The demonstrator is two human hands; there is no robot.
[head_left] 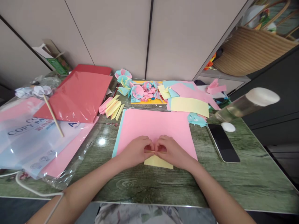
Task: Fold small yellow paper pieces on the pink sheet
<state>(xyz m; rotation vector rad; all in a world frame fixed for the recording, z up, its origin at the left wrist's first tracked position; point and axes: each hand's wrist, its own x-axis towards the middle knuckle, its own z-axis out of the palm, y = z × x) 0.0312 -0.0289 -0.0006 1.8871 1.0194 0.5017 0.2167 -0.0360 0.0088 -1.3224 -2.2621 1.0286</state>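
Between my hands is a piece of yellow paper (158, 162), its upper edge pinched into a narrow fold. My left hand (137, 149) grips this edge from the left with thumb and fingers. My right hand (172, 151) pinches it just to the right, the two sets of fingertips almost meeting. The lower part of the yellow paper hangs flat below the fingers. Beneath both hands lies a pink sheet (156, 124), with a light blue sheet (118, 137) showing along its left edge.
Folded paper strips (112, 107) and paper flowers (137, 91) lie at the back. A yellow strip (189, 105) rests on pink paper. To the right are a phone (223, 143) and a bottle (245, 104). Red folders (79, 95) and a plastic paper packet (42, 137) cover the left; a white cable (39, 194) crosses my left arm.
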